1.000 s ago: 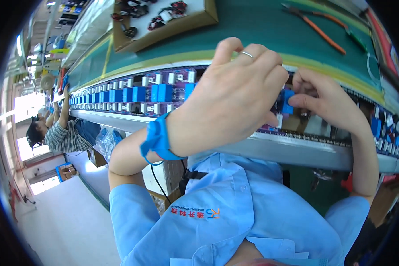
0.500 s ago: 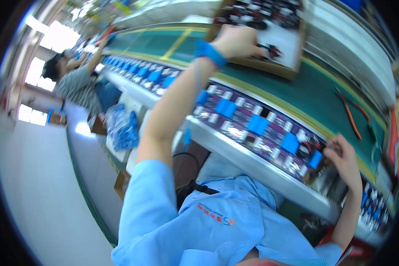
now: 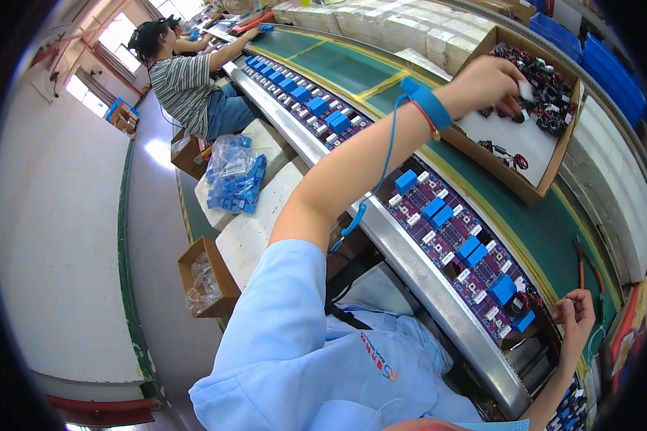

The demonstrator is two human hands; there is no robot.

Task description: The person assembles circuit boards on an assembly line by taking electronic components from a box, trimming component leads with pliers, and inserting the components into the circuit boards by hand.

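Note:
My left hand [image 3: 492, 85], a blue wrist strap [image 3: 425, 103] on its wrist, reaches into a cardboard box [image 3: 530, 188]. Its fingers close on a small wired part with a white end [image 3: 525, 90]. More black parts with red and black wires [image 3: 557, 118] lie in the box. At the near right end of a row of purple circuit boards [image 3: 449, 233], my right hand [image 3: 576, 310] has its fingers curled together; what they hold, if anything, is hidden. Beside it, a wired black part [image 3: 521, 304] sits on the last board among blue blocks [image 3: 502, 289].
A metal rail [image 3: 410, 262] edges the board row. Orange-handled pliers [image 3: 588, 266] lie on the green belt [image 3: 553, 223]. To the left are a bag of blue parts [image 3: 236, 179] and a small carton [image 3: 212, 280]. A person in a striped shirt [image 3: 187, 97] works farther along.
The view has turned and shifted. My left hand has moved from the near part of the box to the heap of wired parts and closed on one. My right hand stays by the board end.

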